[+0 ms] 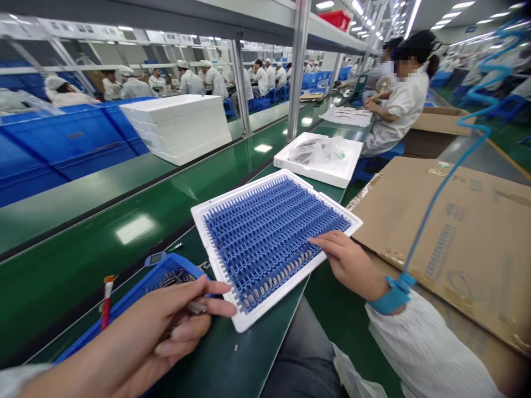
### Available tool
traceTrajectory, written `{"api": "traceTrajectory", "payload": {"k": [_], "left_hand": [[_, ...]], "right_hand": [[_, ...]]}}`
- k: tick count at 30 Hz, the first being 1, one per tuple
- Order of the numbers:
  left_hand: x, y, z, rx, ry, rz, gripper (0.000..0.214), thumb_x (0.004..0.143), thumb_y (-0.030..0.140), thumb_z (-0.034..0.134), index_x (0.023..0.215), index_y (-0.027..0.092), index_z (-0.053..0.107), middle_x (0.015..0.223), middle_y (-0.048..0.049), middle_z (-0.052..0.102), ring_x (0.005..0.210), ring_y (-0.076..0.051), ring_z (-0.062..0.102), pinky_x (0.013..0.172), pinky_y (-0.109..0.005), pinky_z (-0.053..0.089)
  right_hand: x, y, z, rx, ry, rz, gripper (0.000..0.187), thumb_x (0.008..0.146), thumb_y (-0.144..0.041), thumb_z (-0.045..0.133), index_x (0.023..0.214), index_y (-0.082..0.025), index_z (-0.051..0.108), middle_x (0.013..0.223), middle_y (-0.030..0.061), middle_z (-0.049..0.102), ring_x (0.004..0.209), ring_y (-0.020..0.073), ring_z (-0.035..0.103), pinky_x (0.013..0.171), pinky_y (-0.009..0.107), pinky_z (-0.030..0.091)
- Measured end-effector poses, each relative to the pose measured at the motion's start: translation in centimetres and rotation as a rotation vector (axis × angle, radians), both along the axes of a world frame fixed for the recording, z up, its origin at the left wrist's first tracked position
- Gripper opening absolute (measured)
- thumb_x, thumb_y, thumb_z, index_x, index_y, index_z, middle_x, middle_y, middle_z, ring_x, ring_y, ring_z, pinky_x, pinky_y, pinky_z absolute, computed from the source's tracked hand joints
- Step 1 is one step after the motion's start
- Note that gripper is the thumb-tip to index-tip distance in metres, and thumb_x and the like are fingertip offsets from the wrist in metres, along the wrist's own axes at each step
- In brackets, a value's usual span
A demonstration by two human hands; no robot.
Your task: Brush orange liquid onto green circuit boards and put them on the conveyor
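A white foam tray [238, 323] lies at an angle on the bench, filled with rows of blue plastic clips [265, 232]. Along the row nearest me, several small silvery metal pieces [271, 283] sit in the clips. My left hand [166, 326] is at the tray's left corner, with a few small metal pieces [197, 307] held in its curled fingers. At the right end of that row, the fingertips of my right hand [346, 258] are pressed together over the clips; whatever they pinch is hidden. A blue bin [120, 309] of small dark metal parts stands beyond my left hand.
A blue wrist strap [392, 296] with a coiled cord [440, 188] runs up from my right wrist. Behind the tray is another foam tray [317, 171] with plastic film. A red marker [107, 304] leans at the bin. Cardboard [452, 237] lies right; a co-worker [400, 94] sits farther along.
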State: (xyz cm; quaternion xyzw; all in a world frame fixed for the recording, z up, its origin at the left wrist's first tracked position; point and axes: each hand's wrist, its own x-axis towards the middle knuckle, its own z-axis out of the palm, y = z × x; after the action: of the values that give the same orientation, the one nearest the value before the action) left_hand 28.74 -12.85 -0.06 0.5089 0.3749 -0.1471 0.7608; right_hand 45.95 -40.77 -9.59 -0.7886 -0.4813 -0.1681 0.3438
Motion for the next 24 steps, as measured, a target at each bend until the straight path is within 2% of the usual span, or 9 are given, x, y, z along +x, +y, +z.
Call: {"api": "traceTrajectory", "payload": {"k": [4,6,8,11,16,20,24], "left_hand": [[2.2,-2.8,1.2,-0.186,0.035,0.013,0.028,0.097,0.026,0.053,0.095,0.004,0.071,0.079,-0.0184,0.074,0.038,-0.001,0.033,0.034,-0.012,0.023],[2.6,-3.5,1.0,-0.22,0.004,-0.014,0.025,0.094,0.028,0.06,0.092,0.006,0.07,0.073,-0.0137,0.071,0.039,-0.001,0.034,0.035,-0.011,0.024],[2.7,-4.0,0.6,-0.24,-0.048,-0.041,0.027,0.088,0.032,0.069,0.079,0.007,0.067,0.059,-0.0045,0.062,0.04,-0.001,0.032,0.035,-0.011,0.022],[2.8,-4.5,0.2,-0.237,-0.106,-0.089,0.039,0.075,0.041,0.081,0.064,0.01,0.059,0.048,0.005,0.046,0.041,0.0,0.026,0.036,-0.011,0.02],[2.8,-4.9,0.0,-0.215,-0.09,-0.131,0.05,0.063,0.053,0.085,0.067,0.014,0.054,0.052,0.0062,0.046,0.044,0.0,0.024,0.038,-0.011,0.018],[3.0,-5.3,-0.2,-0.215,-0.098,-0.153,0.053,0.062,0.055,0.085,0.067,0.016,0.049,0.05,0.0088,0.042,0.044,-0.001,0.025,0.039,-0.012,0.015],[3.3,-5.7,-0.2,-0.179,-0.057,-0.181,0.051,0.069,0.055,0.08,0.069,0.017,0.047,0.051,0.0094,0.04,0.044,-0.001,0.025,0.042,-0.013,0.012]], "right_hand": [[-4.0,2.9,4.0,0.16,0.063,0.114,0.02,0.098,-0.009,0.051,0.113,-0.016,0.062,0.1,0.0081,0.063,0.096,0.0196,0.057,0.081,0.033,0.051],[-5.8,4.8,5.3,0.227,0.104,0.221,0.012,0.099,-0.015,0.054,0.107,-0.016,0.063,0.096,0.0053,0.063,0.091,0.0169,0.057,0.08,0.029,0.05],[-7.0,6.6,6.0,0.257,0.203,0.315,0.006,0.095,-0.018,0.063,0.099,-0.014,0.065,0.091,0.0049,0.063,0.086,0.0173,0.057,0.077,0.029,0.047],[-7.4,8.1,6.3,0.176,0.355,0.348,0.011,0.083,-0.014,0.076,0.087,-0.012,0.067,0.084,0.0039,0.063,0.082,0.018,0.056,0.075,0.03,0.045],[-6.8,8.4,6.4,0.048,0.471,0.387,0.015,0.077,-0.006,0.078,0.08,-0.013,0.065,0.075,-0.0009,0.062,0.076,0.0138,0.056,0.07,0.025,0.042],[-6.5,8.3,6.3,0.015,0.517,0.388,0.019,0.073,0.0,0.074,0.076,-0.014,0.062,0.072,-0.003,0.061,0.074,0.0122,0.056,0.07,0.024,0.042],[-6.4,8.3,5.7,0.026,0.527,0.344,0.021,0.069,0.002,0.071,0.069,-0.016,0.058,0.067,-0.0043,0.058,0.07,0.0121,0.053,0.066,0.023,0.041]]}}
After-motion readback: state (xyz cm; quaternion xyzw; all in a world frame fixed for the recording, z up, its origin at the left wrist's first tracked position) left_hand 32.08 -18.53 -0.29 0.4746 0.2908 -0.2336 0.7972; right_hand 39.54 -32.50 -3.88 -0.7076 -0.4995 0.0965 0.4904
